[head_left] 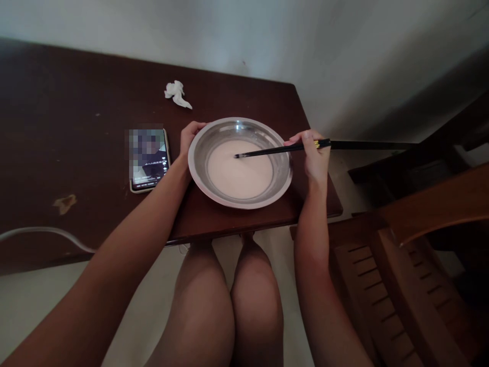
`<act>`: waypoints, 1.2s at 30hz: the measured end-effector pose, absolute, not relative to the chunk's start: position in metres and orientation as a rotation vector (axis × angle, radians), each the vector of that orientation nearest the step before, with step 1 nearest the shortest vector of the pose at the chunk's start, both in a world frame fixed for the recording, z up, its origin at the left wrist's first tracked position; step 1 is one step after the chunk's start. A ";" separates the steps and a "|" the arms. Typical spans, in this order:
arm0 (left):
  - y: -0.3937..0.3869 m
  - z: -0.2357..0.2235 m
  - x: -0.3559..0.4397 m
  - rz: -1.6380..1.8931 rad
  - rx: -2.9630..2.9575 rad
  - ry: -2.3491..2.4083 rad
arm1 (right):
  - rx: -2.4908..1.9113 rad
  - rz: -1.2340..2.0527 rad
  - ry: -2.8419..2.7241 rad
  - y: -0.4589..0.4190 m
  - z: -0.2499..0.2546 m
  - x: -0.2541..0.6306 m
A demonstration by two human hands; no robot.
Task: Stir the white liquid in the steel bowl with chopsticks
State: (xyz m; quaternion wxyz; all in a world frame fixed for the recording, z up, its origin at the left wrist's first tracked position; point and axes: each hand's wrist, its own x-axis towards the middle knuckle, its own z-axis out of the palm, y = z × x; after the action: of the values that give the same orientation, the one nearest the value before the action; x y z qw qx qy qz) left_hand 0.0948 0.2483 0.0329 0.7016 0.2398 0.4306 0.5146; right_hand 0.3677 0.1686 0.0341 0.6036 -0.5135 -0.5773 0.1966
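Note:
A wide steel bowl (282,176) stands on the dark wooden table (76,153) and holds a pale, milky batter (240,173). My left hand (189,137) grips the bowl's left rim, fingers curled over the edge. At the bowl's right rim, my right hand (315,155) is closed on a pair of black chopsticks (267,150). Their tips rest in the batter near the middle of the bowl, and their back ends stick out to the right past my hand.
A phone (150,165) with a lit screen lies left of the bowl. Behind it lies a crumpled white tissue (176,94). A grey cable (46,234) runs along the table's near left edge. A wooden chair (405,275) stands to the right. My knees are under the table.

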 end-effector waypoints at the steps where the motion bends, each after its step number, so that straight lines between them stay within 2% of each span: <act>1: 0.248 0.034 0.095 1.150 0.528 0.964 | -1.175 0.431 -1.299 0.170 0.033 0.369; 9: 0.250 0.033 0.096 1.163 0.546 0.991 | -1.160 0.515 -1.365 0.168 0.032 0.369; 15: 0.248 0.036 0.097 1.164 0.524 0.962 | -1.171 0.415 -1.246 0.172 0.030 0.373; 21: 0.251 0.034 0.096 1.158 0.499 0.950 | -1.140 0.503 -1.341 0.170 0.031 0.370; 26: 0.250 0.033 0.096 1.148 0.492 0.936 | -1.125 0.394 -1.257 0.175 0.028 0.376; 32: 0.248 0.037 0.097 1.150 0.524 0.950 | -1.156 0.513 -1.337 0.169 0.032 0.371; 36: 0.248 0.037 0.097 1.158 0.509 0.953 | -1.159 0.452 -1.318 0.169 0.033 0.371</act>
State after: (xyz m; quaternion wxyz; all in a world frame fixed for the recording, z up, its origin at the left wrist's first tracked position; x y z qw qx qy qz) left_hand 0.0971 0.2479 0.0368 0.7025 0.2287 0.4282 0.5204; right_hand 0.3710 0.1694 0.0327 0.6168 -0.5033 -0.5725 0.1963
